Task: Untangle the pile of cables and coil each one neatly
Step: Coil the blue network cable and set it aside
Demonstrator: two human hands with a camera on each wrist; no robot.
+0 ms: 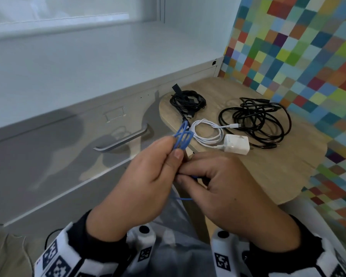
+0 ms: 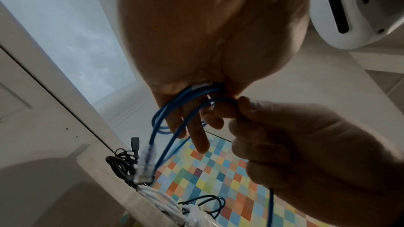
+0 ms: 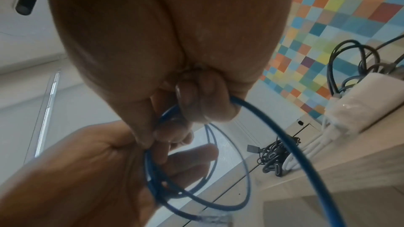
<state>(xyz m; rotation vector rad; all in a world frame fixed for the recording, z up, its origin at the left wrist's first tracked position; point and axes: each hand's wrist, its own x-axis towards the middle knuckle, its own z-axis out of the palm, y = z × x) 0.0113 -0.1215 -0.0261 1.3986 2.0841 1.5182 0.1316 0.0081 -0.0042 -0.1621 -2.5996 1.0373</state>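
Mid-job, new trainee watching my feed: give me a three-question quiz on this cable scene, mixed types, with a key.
1. True or false: the blue cable is lying on the wooden table.
2. Multiple choice: what is plugged into the white charger block? A) a white cable B) the blue cable C) nothing
3. Fill in: the loose, uncoiled bundle of black cable lies on the table's ____ side, by the coloured wall.

Key:
1. False; the left hand holds its loops in the air while the right hand pinches the strand.
2. A, the white cable.
3. Right.
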